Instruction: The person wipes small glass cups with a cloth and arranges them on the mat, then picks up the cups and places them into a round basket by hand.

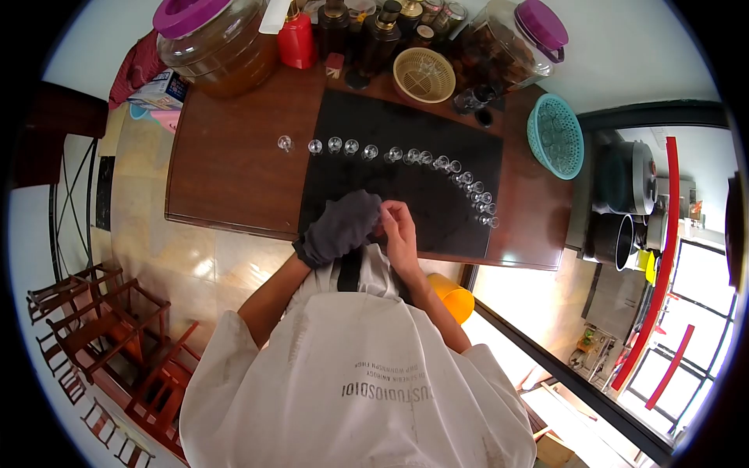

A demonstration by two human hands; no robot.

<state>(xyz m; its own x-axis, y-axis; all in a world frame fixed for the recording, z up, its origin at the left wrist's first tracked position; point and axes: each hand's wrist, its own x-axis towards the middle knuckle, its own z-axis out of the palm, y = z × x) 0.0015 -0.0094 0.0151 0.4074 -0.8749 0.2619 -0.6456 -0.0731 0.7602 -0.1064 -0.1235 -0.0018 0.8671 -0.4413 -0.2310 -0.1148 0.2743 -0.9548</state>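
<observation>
Dark grey fabric, a glove or a wrapped cloth, covers my left hand (337,228), so its fingers do not show. Beside it, my bare right hand (399,235) has its fingers bent in a pinch against the fabric's right edge. Whatever lies between those fingertips is too small to make out. Both hands are over the front edge of a black mat (374,187). Beyond them, several small clear glasses curve in a row across the mat, including one glass (370,153) near the middle and another (490,221) at the right end. The leftmost glass (285,143) stands on bare wood.
The brown wooden table (226,171) holds a large purple-lidded jar (222,54), a red bottle (296,40), dark bottles (379,37), a beige basket (424,76) and a second jar (507,47). A turquoise basket (555,136) of glasses sits right. Below is a yellow bucket (451,299).
</observation>
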